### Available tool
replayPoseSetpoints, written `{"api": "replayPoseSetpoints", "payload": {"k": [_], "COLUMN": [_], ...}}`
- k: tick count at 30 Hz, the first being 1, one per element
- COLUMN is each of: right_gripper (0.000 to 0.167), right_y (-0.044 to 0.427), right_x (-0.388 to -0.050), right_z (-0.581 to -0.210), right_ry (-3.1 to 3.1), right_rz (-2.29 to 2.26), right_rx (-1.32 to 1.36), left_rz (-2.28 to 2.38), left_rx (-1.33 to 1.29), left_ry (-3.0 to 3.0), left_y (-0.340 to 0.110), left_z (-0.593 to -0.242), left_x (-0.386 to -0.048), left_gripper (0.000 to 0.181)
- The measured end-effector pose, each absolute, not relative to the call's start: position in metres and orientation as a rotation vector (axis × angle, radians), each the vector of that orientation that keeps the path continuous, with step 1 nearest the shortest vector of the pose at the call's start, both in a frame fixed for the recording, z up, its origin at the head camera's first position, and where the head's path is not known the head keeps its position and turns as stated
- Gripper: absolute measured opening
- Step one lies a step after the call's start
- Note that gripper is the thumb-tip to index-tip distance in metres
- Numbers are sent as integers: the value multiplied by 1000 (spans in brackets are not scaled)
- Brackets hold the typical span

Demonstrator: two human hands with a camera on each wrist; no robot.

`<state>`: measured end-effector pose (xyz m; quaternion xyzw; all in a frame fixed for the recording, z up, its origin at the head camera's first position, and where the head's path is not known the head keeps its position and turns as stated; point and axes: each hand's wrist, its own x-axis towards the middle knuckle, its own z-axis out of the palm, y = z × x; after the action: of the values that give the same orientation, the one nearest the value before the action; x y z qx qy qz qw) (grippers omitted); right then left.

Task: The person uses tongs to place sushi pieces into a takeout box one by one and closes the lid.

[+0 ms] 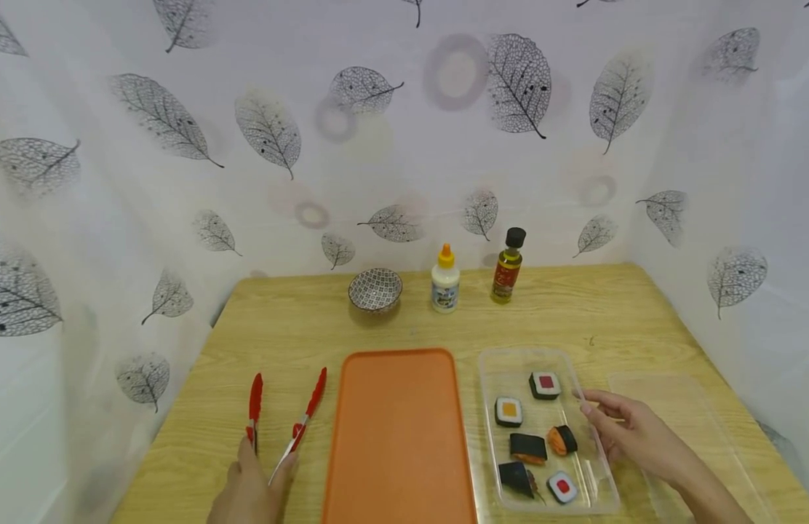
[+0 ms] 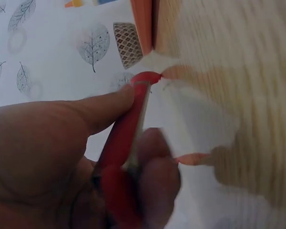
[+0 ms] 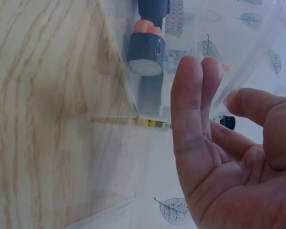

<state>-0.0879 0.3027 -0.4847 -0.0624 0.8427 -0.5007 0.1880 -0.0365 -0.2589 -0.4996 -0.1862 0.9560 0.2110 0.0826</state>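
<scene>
My left hand (image 1: 250, 484) holds red-tipped metal tongs (image 1: 298, 429), with their two arms spread apart. In the left wrist view, the thumb lies along the tongs' red part (image 2: 126, 126) and the other fingers curl round it. At the right, a clear plastic container (image 1: 548, 502) holds several sushi pieces, among them a roll with a red centre (image 1: 545, 385) and one with a yellow centre (image 1: 508, 411). My right hand (image 1: 640, 437) rests its fingertips against the container's right side by the rim. The right wrist view shows two straight fingers (image 3: 187, 105) along that wall.
An orange tray (image 1: 399, 437) lies between the tongs and the container. Along the back stand a patterned bowl (image 1: 375, 290), a white bottle with a yellow cap (image 1: 445, 284) and an oil bottle (image 1: 506, 269). A clear lid (image 1: 699, 429) lies at the far right.
</scene>
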Motion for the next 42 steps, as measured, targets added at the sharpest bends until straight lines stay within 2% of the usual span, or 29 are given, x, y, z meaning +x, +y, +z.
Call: {"api": "replayPoseSetpoints", "payload": {"k": [6,16,21,24,27,31,34,37,42], "right_gripper": [61,62,63,63,62,60,58,51,44], "right_y": [304,303,305,306,307,308,310,313,320], "right_x": [-86,-82,-80,-79,-76,-72,-69,-68,-68], "right_z": [-483,-483,-484,-484,-484,-485,-486,-487,-484], "right_ry": [2375,2384,2363,2374,2428,2487,2501,2547,2638], "right_rz": [-1410,-1400,-1405,-1400,-1375,-1372,-1397,-1407,-1427], "right_rx": [-184,-113,-104,-104,-88,-51,-67,-144,-177], "left_rz": [522,396,375,472,531,708,839,864,842], "left_rx": [-538,-553,-673,-616,-354,152,555,906,1230], "left_ry": [2729,2714,2897,3007,3127,3140,3037,2891,2531], "left_y": [-267,-264,-245,-228,-205,-157,-112,-63,8], "left_z": [-494,-493,-479,-458,-441,-427,-421,-416,-409], "left_x": [-41,-45,-46,-52,-62,-80,-92,-98,-103], "left_gripper": [118,117,97,90,76,40,25,27,52]}}
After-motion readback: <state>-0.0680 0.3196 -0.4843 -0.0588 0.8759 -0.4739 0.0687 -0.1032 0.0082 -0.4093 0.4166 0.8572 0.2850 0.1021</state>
